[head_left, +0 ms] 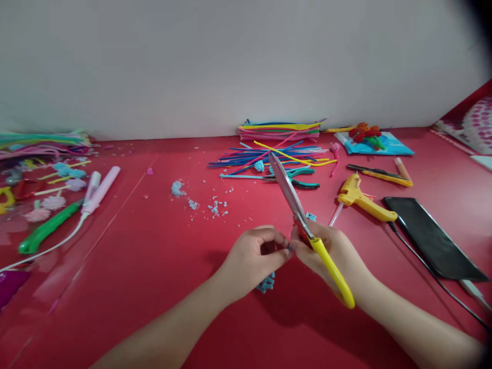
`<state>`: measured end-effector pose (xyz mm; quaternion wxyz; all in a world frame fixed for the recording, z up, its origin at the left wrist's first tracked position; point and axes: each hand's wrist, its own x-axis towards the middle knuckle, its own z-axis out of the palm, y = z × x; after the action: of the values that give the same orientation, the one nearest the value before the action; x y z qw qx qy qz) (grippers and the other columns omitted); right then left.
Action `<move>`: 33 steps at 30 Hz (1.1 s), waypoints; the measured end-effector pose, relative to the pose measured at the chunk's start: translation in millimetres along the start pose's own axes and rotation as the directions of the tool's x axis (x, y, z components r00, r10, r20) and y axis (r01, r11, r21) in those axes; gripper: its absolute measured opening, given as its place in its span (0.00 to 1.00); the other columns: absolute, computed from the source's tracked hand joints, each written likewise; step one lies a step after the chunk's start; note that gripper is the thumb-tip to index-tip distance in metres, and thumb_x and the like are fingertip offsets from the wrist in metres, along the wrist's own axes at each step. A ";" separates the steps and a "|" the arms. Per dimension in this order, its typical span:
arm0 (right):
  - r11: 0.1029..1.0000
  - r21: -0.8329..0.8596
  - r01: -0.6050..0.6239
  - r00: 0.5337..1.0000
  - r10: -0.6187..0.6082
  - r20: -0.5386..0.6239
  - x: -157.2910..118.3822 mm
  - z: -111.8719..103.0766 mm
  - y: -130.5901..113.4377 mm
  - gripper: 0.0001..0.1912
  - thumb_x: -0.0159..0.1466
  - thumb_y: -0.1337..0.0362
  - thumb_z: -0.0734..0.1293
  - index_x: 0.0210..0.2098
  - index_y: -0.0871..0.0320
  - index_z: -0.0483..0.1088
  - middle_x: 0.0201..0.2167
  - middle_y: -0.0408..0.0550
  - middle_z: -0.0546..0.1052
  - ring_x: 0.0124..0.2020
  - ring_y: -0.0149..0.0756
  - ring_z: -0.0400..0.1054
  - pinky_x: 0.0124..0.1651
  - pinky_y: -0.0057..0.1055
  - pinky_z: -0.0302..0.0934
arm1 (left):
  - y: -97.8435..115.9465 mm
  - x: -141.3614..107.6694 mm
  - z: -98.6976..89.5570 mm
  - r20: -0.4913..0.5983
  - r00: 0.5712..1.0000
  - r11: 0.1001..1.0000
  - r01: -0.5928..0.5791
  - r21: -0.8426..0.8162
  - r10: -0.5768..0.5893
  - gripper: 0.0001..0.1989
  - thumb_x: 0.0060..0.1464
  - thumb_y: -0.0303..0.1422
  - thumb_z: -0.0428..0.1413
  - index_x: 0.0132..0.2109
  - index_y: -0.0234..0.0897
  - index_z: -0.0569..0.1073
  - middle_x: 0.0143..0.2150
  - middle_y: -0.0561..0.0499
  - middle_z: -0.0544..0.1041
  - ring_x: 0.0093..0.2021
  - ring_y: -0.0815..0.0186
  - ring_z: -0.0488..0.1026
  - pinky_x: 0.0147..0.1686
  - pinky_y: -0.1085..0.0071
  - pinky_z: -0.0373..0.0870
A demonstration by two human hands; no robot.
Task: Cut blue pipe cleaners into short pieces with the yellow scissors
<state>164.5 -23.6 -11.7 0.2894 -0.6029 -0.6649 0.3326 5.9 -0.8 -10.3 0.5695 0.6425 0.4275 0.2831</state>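
Yellow-handled scissors (333, 271) rest in my right hand (332, 251), blades pointing up and away. The thumb and fingers of my left hand (255, 259) pinch a tiny blue piece (290, 247), and the fingertips of my right hand meet it from the other side. Small light-blue pieces (266, 283) lie on the red table (154, 287) just under my left hand. Another few blue bits (310, 217) show beyond my right hand.
Blue fluff (177, 188) and scraps lie ahead. Farther back are pipe cleaners (280, 130) and teal-handled pliers (303, 183). A yellow glue gun (363, 200) and black phone (434, 236) sit right; a green-handled tool (49, 228) and pink corded tool (102, 189) lie left.
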 end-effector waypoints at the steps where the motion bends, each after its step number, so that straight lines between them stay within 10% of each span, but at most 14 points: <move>1: 1.000 -0.023 0.015 1.000 -0.015 0.001 0.4 -0.2 0.8 0.06 0.56 0.63 0.57 0.25 0.57 0.59 0.19 0.38 0.61 0.21 0.25 0.54 0.21 0.22 0.47 | -0.1 0.0 0.0 0.001 1.000 1.000 -0.002 -0.012 0.002 0.04 0.46 0.30 0.53 0.26 0.36 0.69 0.25 0.54 0.66 0.26 0.70 0.62 0.26 0.75 0.58; 13: 0.749 -0.654 0.104 0.991 -0.134 0.005 1.3 -7.8 15.7 0.16 0.55 0.48 0.56 0.29 0.55 0.58 0.18 0.42 0.68 0.17 0.32 0.62 0.20 0.26 0.42 | -4.2 10.8 -23.9 -0.384 0.912 0.880 -0.061 -0.471 -0.143 0.04 0.40 0.28 0.58 0.27 0.35 0.71 0.20 0.56 0.65 0.19 0.76 0.57 0.19 0.78 0.53; 33: 0.650 -0.735 0.192 0.969 -0.246 0.036 -1.5 -4.6 20.6 0.16 0.58 0.50 0.54 0.27 0.56 0.58 0.15 0.42 0.68 0.15 0.31 0.61 0.20 0.27 0.39 | -2.7 9.2 -27.7 -0.400 0.908 0.860 -0.103 -0.501 -0.124 0.01 0.41 0.27 0.56 0.25 0.36 0.71 0.18 0.57 0.63 0.20 0.75 0.55 0.19 0.77 0.50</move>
<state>180.9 -23.6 -25.1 0.0835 -0.5941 -0.7998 -0.0193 -13.9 20.7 -8.7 0.6155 0.3899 0.4527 0.5140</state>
